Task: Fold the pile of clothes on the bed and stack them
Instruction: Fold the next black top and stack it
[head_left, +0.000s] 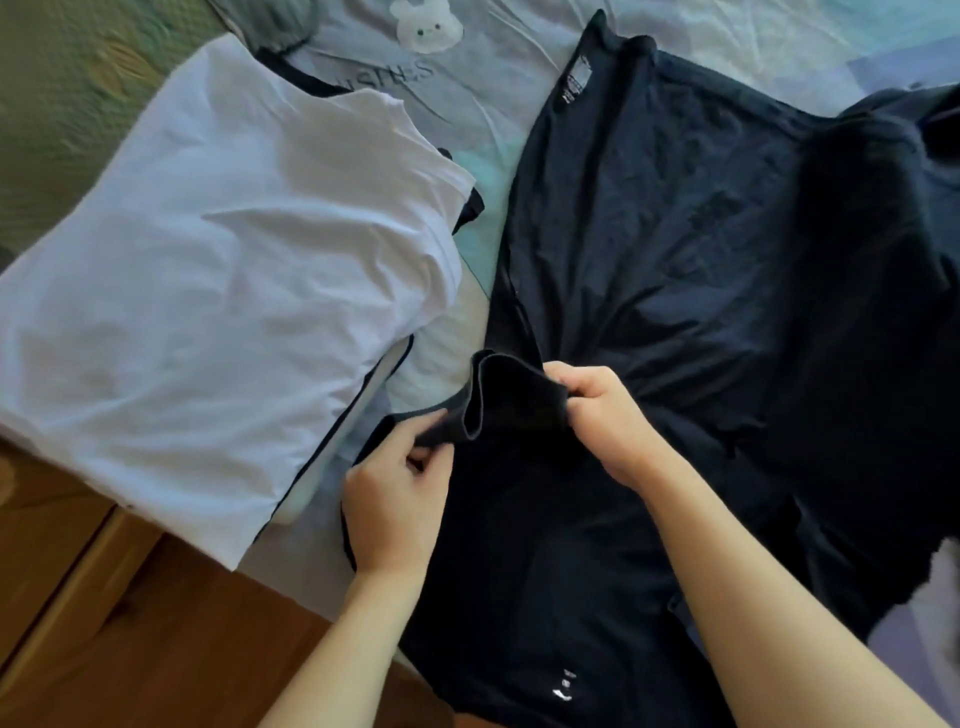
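A soft, wrinkled dark garment (675, 249) lay spread on the right part of the bed sheet (467, 104). The left hand (395, 499) and the right hand (608, 421), 2 in all, each pinched its bunched near edge with curled fingers. 1 folded white shirt (223, 291) lay smooth on the left, apart from it.

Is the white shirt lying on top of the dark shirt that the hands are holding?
No, the white shirt lies apart on the left, with bare bed sheet between it and the dark shirt that both hands grip.
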